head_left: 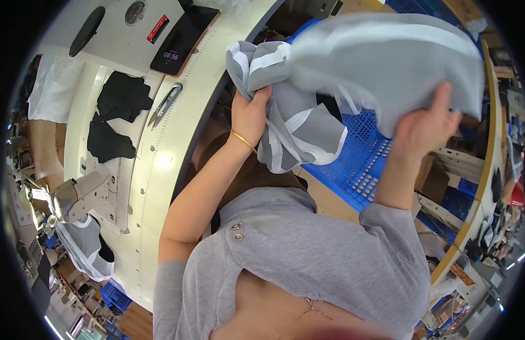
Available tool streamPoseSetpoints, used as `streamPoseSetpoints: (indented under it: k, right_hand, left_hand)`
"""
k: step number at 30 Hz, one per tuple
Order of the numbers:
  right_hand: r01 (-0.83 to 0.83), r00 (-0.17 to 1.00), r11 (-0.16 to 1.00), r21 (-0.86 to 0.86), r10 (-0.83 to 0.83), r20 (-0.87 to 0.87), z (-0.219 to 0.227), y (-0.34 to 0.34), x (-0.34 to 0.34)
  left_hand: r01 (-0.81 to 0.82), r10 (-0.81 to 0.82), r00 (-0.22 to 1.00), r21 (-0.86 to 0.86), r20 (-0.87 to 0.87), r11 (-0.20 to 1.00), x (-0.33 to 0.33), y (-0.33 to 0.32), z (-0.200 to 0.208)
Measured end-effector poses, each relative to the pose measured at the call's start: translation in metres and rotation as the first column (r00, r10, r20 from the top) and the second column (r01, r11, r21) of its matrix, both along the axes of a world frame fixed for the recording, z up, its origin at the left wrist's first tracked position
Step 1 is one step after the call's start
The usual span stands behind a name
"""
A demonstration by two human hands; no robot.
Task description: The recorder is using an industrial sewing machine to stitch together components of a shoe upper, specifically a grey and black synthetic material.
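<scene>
Beside the table edge, my left hand [250, 119] is closed around a bunched grey fabric piece with white bands [302, 133], its folds hanging below the fist. Over to the right, my right hand [424, 129] grips the lower edge of a wide grey fabric panel with a white strip [387, 62]. That panel is spread out and blurred by motion. Its left side meets the bunched piece, and I cannot tell whether the two are joined. Some of my right fingers are hidden behind the cloth. Beneath both pieces stands a blue plastic basket [362, 127].
On the pale sewing table [160, 195] to my left lie thread snips [166, 105], a phone [183, 42] and black fabric pieces [122, 97]. A sewing machine head [87, 195] stands there, with white-edged grey cloth [84, 243] hanging near it. A yellow-edged shelf [482, 187] runs along my right.
</scene>
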State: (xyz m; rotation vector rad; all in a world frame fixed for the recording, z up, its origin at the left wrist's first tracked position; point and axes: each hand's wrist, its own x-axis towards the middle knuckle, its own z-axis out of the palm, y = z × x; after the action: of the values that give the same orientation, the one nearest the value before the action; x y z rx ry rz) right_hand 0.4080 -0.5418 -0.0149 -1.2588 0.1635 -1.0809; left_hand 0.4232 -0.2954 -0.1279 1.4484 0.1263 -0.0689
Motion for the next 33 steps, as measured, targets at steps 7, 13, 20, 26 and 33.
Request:
streamPoseSetpoints:
  k: [7, 13, 20, 26, 33]
  right_hand:
    - [-0.449, 0.736, -0.037, -0.893, 0.550, -0.393, -0.020, -0.012, 0.001]
    - [-0.966, 0.012, -0.144, -0.214, 0.802, -0.597, -0.047, -0.007, -0.019]
    - [-0.285, 0.827, 0.659, -0.696, -0.197, -0.526, -0.087, -0.001, 0.000]
    - [-0.841, 0.087, 0.487, 0.235, 0.551, -0.830, -0.104, -0.004, -0.015]
    - [-0.561, 0.024, 0.595, 0.575, 0.707, -0.707, -0.192, -0.102, -0.012]
  left_hand:
    - [0.082, -0.231, 0.877, -0.343, -0.421, 0.936, 0.015, -0.006, -0.015]
    - [0.056, -0.230, 0.865, -0.371, -0.445, 0.927, 0.001, -0.002, -0.027]
    - [0.216, -0.315, 0.908, -0.337, -0.276, 0.916, -0.006, -0.031, -0.009]
    - [0.353, -0.451, 0.864, -0.372, -0.221, 0.858, -0.011, -0.065, -0.019]
    - [0.583, -0.625, 0.780, 0.418, -0.045, 0.697, -0.041, -0.066, -0.054]
